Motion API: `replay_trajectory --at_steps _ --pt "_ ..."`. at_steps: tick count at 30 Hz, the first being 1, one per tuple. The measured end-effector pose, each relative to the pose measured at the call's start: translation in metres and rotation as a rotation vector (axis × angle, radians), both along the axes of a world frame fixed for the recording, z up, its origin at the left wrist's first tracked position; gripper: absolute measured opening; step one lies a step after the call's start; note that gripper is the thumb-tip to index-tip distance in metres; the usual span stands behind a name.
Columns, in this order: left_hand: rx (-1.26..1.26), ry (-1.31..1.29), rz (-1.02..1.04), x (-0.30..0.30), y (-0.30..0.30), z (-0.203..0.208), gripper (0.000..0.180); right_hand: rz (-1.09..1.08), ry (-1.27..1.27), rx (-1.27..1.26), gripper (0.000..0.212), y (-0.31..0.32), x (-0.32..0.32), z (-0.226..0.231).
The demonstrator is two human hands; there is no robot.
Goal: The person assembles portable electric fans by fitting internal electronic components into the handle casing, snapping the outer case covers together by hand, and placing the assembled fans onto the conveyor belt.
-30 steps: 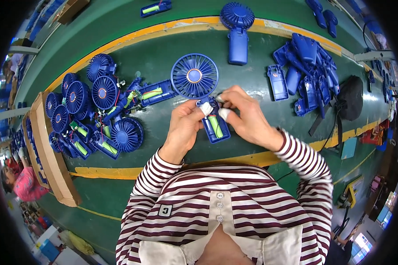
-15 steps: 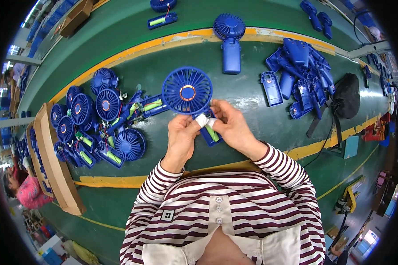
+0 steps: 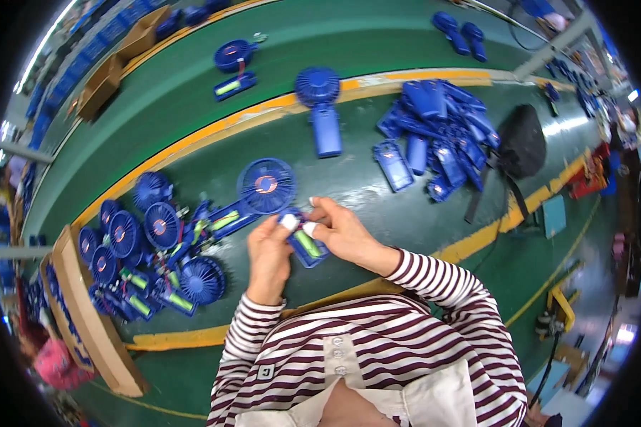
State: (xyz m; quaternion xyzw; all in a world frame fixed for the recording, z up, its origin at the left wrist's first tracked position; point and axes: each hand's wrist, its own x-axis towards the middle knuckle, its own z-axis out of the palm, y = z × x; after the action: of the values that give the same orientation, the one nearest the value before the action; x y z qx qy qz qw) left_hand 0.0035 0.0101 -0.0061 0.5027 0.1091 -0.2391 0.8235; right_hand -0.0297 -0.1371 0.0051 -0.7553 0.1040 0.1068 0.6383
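Close in front of me, a blue handheld fan (image 3: 266,186) has its round grille tilted away and its handle opened up. A green battery (image 3: 308,244) shows inside the handle's blue shell. My left hand (image 3: 267,260) is closed on the handle's left side, just below the grille. From the right, my right hand (image 3: 343,233) pinches the handle's upper part. White covers wrap some of the finger and thumb tips, and whatever lies between them is too small to tell. Another opened handle with a battery (image 3: 226,220) lies just left of the grille.
Opened blue fans (image 3: 124,233) are heaped at the left beside a cardboard tray (image 3: 100,320). One whole fan (image 3: 326,128) lies ahead. Blue handle shells (image 3: 449,139) are piled at the right, near a black bag (image 3: 523,142). A green belt (image 3: 363,50) runs beyond the yellow edge.
My view has shifted, so most things on the table sit lower or further left. Both hands keep their hold on the fan, and the grille looks lower and farther from my fingers.
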Motion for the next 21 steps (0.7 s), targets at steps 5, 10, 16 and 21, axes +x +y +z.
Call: replay_trajectory --at_steps 5,10,16,21 --pt "-0.023 0.03 -0.015 0.009 0.023 0.009 0.02 -0.144 -0.289 -0.415 0.049 -0.029 -0.002 0.014" --pt "-0.133 0.158 -0.011 0.017 0.022 0.012 0.022 -0.199 -0.372 -0.501 0.047 -0.041 0.007 0.019" --pt "-0.083 0.083 -0.106 -0.004 0.014 0.027 0.019 -0.257 -0.51 -0.864 0.044 -0.058 0.003 0.029" --pt "-0.111 0.106 -0.189 -0.001 0.007 0.024 0.02 -0.302 -0.418 -1.273 0.05 -0.084 -0.012 0.021"
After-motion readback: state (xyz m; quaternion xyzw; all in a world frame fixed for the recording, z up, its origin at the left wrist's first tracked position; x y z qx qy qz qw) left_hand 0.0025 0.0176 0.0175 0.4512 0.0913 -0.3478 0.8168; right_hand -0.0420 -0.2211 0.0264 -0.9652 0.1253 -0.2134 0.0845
